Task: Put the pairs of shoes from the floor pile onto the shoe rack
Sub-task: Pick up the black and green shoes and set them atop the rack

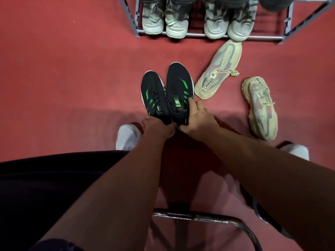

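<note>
Closest to me a metal chair bar [199, 217] curves under my forearms. Beyond it my left hand [154, 125] grips the heel of one black-and-green shoe [152, 91], and my right hand [196, 117] is curled round the collar of its partner [178, 82], the two side by side. I cannot tell whether their soles have left the red floor [72, 69]. So I judge the step is gathering this pair. Next they go forward, keeping left of the beige shoes [219, 69] lying apart. On the shoe rack [199, 34] the bottom row holds two grey pairs [165, 20], leaving scant room, so I would aim higher
</note>
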A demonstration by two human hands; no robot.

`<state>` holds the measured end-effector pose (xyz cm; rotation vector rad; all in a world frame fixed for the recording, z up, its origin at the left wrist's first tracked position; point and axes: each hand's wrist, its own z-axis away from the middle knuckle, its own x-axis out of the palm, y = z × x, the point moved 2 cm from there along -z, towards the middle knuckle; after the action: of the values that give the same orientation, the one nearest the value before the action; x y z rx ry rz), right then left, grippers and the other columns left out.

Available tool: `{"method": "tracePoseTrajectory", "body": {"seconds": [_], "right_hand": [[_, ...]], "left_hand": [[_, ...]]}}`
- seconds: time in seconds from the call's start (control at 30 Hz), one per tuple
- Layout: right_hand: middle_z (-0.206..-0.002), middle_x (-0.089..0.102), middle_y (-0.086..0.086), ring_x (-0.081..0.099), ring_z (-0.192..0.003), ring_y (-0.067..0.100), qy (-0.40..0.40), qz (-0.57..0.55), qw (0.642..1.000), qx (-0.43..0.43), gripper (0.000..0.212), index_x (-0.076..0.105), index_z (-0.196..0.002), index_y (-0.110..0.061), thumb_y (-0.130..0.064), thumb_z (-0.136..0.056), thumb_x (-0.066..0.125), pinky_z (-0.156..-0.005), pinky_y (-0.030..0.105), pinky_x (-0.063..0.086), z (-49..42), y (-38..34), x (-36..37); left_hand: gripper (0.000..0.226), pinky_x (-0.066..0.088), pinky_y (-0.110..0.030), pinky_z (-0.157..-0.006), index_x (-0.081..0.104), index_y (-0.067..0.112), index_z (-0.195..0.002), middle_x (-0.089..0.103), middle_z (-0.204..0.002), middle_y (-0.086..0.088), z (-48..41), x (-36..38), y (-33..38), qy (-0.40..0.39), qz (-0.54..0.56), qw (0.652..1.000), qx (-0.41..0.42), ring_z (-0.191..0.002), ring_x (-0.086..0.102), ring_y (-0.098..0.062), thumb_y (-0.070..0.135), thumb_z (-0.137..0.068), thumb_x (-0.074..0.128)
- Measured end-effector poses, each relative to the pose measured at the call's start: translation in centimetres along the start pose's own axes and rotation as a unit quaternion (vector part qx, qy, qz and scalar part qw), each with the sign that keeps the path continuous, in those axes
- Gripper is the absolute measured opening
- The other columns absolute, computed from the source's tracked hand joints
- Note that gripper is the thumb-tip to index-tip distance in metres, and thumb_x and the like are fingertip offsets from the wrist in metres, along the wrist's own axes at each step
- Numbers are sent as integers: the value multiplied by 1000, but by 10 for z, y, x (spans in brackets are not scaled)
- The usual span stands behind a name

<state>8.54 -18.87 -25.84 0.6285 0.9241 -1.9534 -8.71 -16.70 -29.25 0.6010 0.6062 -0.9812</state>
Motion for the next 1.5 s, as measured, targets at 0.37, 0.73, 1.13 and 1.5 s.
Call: {"method": "tracePoseTrajectory", "body": {"seconds": [0.37, 0.73, 1.13, 1.5], "right_hand": [[-158, 29, 19, 46, -135, 41, 5, 57, 998, 14, 120, -2, -168, -16, -55, -84, 74, -111, 49, 39, -19, -12, 18], [-152, 30, 16, 52, -125, 39, 41, 114, 992, 19, 131, -2, -169, -14, -52, -78, 84, -97, 49, 51, -34, -17, 10], [-156, 39, 19, 37, -143, 41, 19, 22, 998, 63, 120, 9, -165, -17, -60, -74, 73, -115, 47, 36, -21, -21, -58], [-90, 61, 4, 62, -84, 25, 9, -23, 994, 111, 63, 54, -118, -7, -42, -73, 80, -70, 31, 50, 77, -60, -184]], "left_hand": [[83, 50, -46, -87, 48, -4, -123, 57, -122, -23, -1, -4, 1, 188, 102, 976, -31, -109, 60, -47, 59, -75, 72], [118, 46, -43, -106, 22, -10, -154, 43, -144, -22, -21, -21, 2, 112, 81, 990, -24, -130, 50, -36, 58, -77, 81], [63, 52, -26, -73, 66, 7, -113, 70, -108, -8, 11, -68, 30, 51, 129, 989, -54, -85, 70, -23, 48, -65, 71], [49, 48, -32, -92, 68, 13, -128, 68, -120, -8, 131, -146, 58, -25, 137, 990, -12, -119, 64, -28, 42, -89, 73]]}}
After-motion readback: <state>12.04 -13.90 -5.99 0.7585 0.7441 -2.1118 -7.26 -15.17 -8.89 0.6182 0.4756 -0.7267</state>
